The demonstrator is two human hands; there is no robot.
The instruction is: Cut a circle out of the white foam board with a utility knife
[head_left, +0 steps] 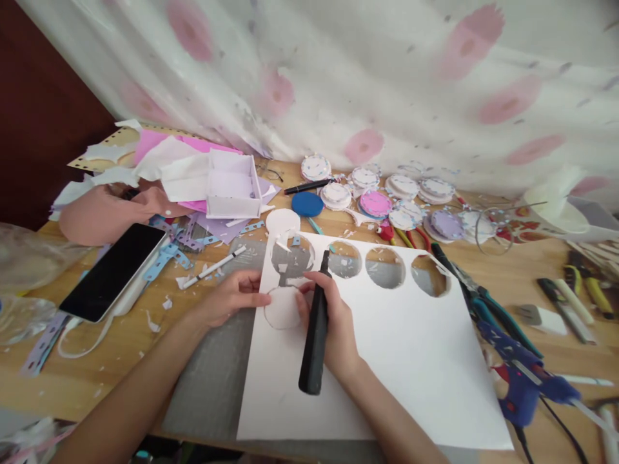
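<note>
My right hand is wrapped round a black cutter-like tool, its narrow end pointing away from me. The thumb of that hand also reaches the right edge of a round white disc. At the disc's left edge, my left hand has its thumb on the rim and its fingers curled, partly hidden. The disc lies over the left part of a white board, below a row of several round holes. Whether it is fully separate from the board, I cannot tell. Beneath lies a grey cutting mat.
Decorated round pieces and a blue lid stand behind the board. To the left are a phone, a white pen, paper scraps and a white box. Pliers and a blue glue gun lie at right.
</note>
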